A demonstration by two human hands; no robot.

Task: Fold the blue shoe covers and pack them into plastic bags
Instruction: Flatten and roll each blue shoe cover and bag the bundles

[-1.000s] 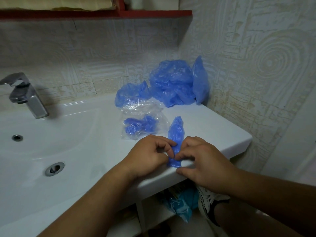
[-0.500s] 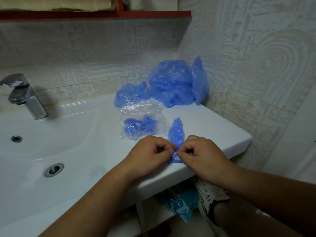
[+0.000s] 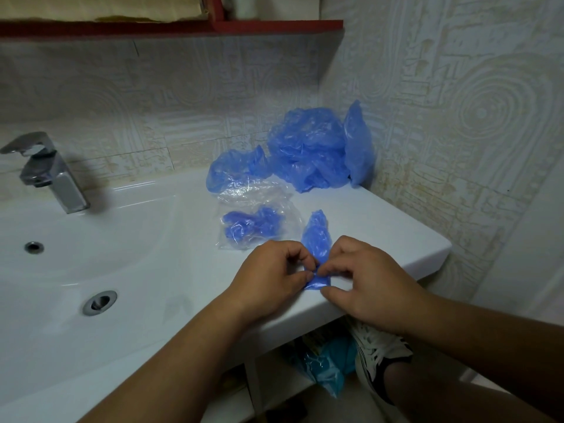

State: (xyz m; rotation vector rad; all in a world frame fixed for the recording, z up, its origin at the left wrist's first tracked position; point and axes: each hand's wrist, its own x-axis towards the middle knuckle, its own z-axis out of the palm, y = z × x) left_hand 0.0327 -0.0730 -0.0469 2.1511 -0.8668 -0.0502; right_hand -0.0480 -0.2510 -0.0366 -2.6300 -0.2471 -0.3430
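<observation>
A narrow folded blue shoe cover lies lengthwise on the white sink counter. My left hand and my right hand pinch its near end between fingertips, and that end is rolled up into a small fold. Just beyond my left hand lies a clear plastic bag with folded blue covers inside. A heap of loose blue shoe covers sits in the back corner against the wall, with another crumpled one to its left.
The sink basin with its drain fills the left, and a chrome faucet stands at the back left. A red shelf hangs above. Below the counter edge are a blue bag and a sneaker.
Both hands have worked the near end of the blue cover, rolling it slightly toward the wall. The bag and the heap have not moved.
</observation>
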